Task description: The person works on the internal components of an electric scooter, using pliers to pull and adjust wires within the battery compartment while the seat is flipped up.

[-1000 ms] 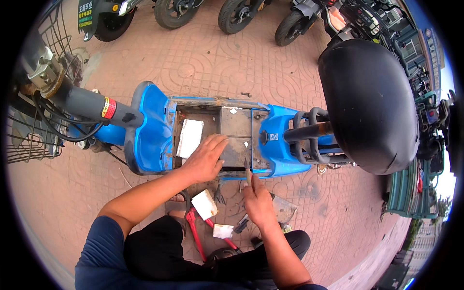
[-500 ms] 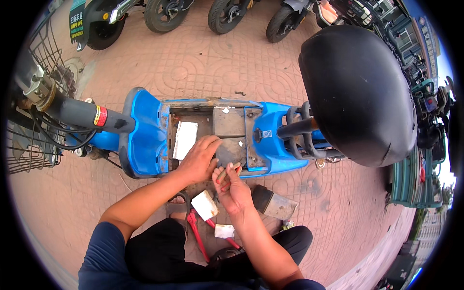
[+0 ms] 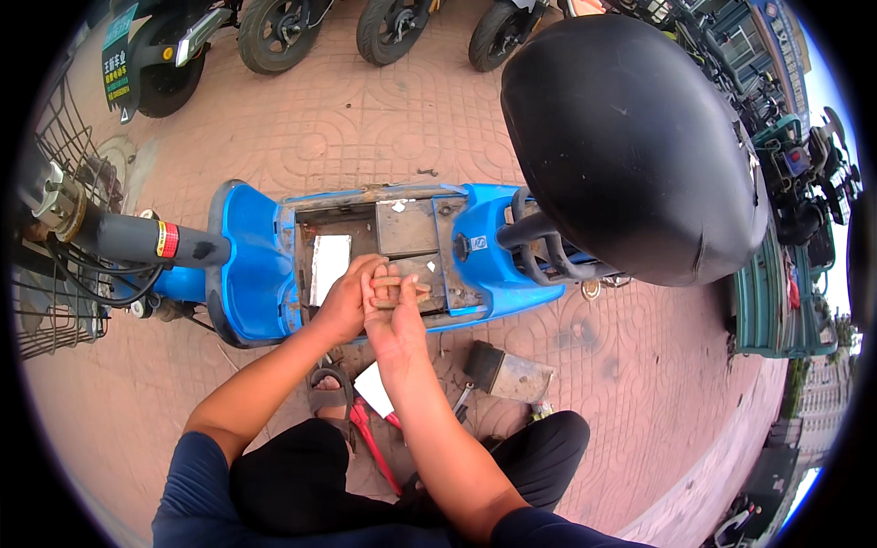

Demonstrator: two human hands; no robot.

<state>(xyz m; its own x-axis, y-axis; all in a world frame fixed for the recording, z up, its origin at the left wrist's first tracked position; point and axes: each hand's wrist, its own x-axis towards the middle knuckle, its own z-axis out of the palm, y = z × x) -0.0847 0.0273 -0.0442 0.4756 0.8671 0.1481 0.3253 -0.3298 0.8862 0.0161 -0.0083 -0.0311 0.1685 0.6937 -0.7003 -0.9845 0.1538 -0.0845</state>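
Note:
Over the open floor compartment of a blue electric scooter (image 3: 260,260), my two hands meet. My right hand (image 3: 397,324) is turned palm up with its fingers curled round a small tan piece, which I cannot name. My left hand (image 3: 343,306) is closed, its fingertips pressed against the right fingers; anything between them is hidden. Beneath and beyond the hands lie dusty grey-brown battery-like blocks (image 3: 407,228), with small white scraps on top. A white slab (image 3: 330,267) leans in the compartment's left part, beside my left hand.
On the paving are a red-handled tool (image 3: 373,447), a white block (image 3: 375,391) partly behind my right forearm and a dark grey block (image 3: 512,374). The black scooter seat (image 3: 630,151) rises at right. Parked wheels (image 3: 279,36) line the far side; a wire basket (image 3: 68,247) stands left.
The view has shifted, so the scooter sits further left in the picture. My hands have come together, left fingers now against the right. My right forearm now covers the smaller white block.

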